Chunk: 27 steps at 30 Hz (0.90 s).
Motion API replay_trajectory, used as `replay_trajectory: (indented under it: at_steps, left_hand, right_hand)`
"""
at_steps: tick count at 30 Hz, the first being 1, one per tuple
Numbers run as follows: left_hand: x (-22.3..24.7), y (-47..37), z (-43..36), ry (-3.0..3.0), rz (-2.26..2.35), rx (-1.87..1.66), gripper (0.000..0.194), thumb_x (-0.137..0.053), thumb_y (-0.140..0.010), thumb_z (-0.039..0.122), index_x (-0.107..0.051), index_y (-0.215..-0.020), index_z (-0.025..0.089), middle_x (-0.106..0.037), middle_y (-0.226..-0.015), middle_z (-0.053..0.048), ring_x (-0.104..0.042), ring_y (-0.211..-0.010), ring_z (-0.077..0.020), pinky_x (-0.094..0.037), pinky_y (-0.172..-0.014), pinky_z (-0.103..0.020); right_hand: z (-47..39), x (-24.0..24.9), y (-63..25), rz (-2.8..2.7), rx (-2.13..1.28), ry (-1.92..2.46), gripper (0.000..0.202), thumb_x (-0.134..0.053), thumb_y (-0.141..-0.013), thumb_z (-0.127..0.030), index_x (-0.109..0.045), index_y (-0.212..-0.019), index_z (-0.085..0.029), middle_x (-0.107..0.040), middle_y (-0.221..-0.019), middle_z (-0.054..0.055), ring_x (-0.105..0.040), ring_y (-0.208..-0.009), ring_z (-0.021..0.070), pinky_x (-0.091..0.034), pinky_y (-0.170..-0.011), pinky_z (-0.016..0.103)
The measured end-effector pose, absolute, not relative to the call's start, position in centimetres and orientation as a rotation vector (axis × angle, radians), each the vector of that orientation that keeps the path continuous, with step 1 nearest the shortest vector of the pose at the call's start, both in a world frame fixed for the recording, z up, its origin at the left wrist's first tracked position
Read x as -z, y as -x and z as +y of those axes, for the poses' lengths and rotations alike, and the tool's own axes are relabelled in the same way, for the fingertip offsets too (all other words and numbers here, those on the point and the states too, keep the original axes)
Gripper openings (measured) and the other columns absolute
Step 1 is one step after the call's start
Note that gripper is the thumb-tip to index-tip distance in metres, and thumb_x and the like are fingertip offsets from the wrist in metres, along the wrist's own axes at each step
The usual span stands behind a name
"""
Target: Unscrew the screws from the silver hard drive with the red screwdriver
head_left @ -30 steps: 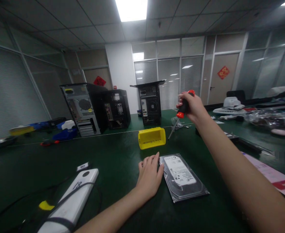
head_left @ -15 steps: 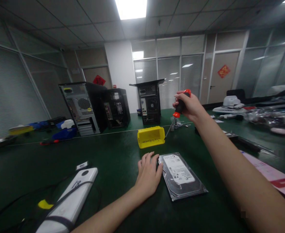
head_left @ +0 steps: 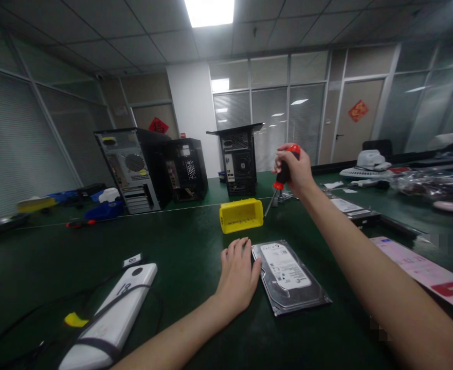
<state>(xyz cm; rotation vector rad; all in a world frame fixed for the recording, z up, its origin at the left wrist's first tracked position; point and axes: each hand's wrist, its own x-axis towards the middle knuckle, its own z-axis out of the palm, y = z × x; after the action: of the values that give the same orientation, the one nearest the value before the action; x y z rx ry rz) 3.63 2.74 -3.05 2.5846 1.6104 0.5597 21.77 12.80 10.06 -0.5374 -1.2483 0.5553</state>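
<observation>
A hard drive [head_left: 299,295] with a white label lies flat on the green table, just right of centre. My left hand [head_left: 237,275] rests flat against its left edge, fingers stretched out, thumb at the drive's side. Raised above the table, my right hand [head_left: 294,167] is wrapped round the handle of a red and black screwdriver [head_left: 283,174]. Its shaft points down and left, the tip just right of a yellow bin [head_left: 241,217]. Several small screws seem to lie inside the bin.
Computer cases [head_left: 149,172] stand at the back, with another black case [head_left: 238,162] behind the bin. A white power bank-like slab [head_left: 122,308] with a black cable lies front left. On the right are a pink card [head_left: 415,270], a second drive [head_left: 349,206] and plastic bags [head_left: 430,182].
My right hand and the screwdriver have shifted slightly left and down. My left hand stays beside the hard drive. The view has moved a little.
</observation>
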Motion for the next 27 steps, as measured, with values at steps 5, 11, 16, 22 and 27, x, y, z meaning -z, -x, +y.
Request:
replay_trajectory:
  at_steps: [5,11,16,22,27]
  left_hand:
    - [3.1,-3.5,2.9,-2.579,1.586,-0.538,0.049,-0.018,-0.095,0.039,-0.043,-0.131,0.018,-0.042,-0.136,-0.008,-0.034,-0.126,-0.025,-0.028,-0.102,-0.044]
    - [2.9,-3.9,2.8,-2.683,1.623,-0.523,0.048,-0.019,-0.094,0.039,-0.049,-0.126,0.017,-0.05,-0.129,-0.01,-0.041,-0.118,-0.0267,-0.03,-0.099,-0.045]
    - [2.9,-4.0,2.8,-2.663,1.636,-0.499,0.051,-0.017,-0.094,0.042,-0.048,-0.127,0.016,-0.051,-0.129,-0.01,-0.044,-0.117,-0.0272,-0.031,-0.097,-0.045]
    - [3.0,-3.8,2.8,-2.572,1.608,-0.518,0.052,-0.018,-0.094,0.043,-0.042,-0.132,0.015,-0.047,-0.133,-0.01,-0.041,-0.121,-0.0263,-0.03,-0.1,-0.044]
    - [3.3,-3.8,3.0,-2.607,1.583,-0.523,0.051,-0.017,-0.095,0.041,-0.039,-0.134,0.016,-0.046,-0.134,-0.01,-0.04,-0.122,-0.0259,-0.03,-0.1,-0.044]
  right_hand:
    - [13.7,-9.0,-21.2,-1.332,-0.488,0.659,0.024,-0.063,-0.063,-0.025,-0.048,-0.083,-0.021,-0.047,-0.06,-0.007,-0.049,-0.049,0.0078,-0.05,-0.059,0.027]
    - [13.9,-8.6,-21.3,-1.583,-0.75,0.78,0.041,-0.062,-0.065,-0.019,-0.043,-0.101,-0.022,-0.056,-0.078,-0.003,-0.059,-0.072,0.0121,-0.049,-0.078,0.031]
    - [14.2,-8.0,-21.0,-1.804,-0.495,0.791,0.037,-0.066,-0.065,-0.024,-0.041,-0.093,-0.021,-0.055,-0.083,-0.002,-0.057,-0.077,0.0144,-0.047,-0.078,0.033]
    - [14.3,-7.4,-20.6,-2.012,-0.287,0.898,0.036,-0.066,-0.064,-0.025,-0.039,-0.086,-0.022,-0.056,-0.076,-0.004,-0.058,-0.072,0.0162,-0.046,-0.069,0.031]
    - [14.1,-6.9,-20.2,-2.057,-0.162,0.941,0.032,-0.063,-0.066,-0.023,-0.038,-0.086,-0.022,-0.055,-0.075,-0.003,-0.056,-0.07,0.0161,-0.043,-0.066,0.029]
